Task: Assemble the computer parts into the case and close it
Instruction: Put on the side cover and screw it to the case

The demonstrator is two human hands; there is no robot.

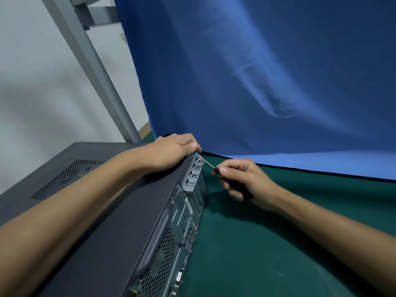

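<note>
One case (120, 211) here, lying flat on the green desk (267, 243) with its dark lid on top and the back panel facing right. The lid looks seated all along the edge I can see.

Two hands at work. The left hand (173, 151) sits on the far top corner of the case, with its grip clamped there: fingers curled over the far edge, thumb down by the rear corner. The right hand (246, 181) has its grip closed round one screwdriver (216, 169) with a black handle and a bit of orange. The shaft slants up and left, and its tip is at that same top rear corner, right next to the left thumb. Whether there's a screw under the tip, can't tell — too small.

On the back panel I count four slot covers (194, 174) stacked just below the tip, then ports and one fan grille (162, 260) nearer the camera. One vent patch (66, 176) is on the lid.

Behind it all hangs one blue cloth (257, 71), with a grey metal post (96, 67) to its left.
</note>
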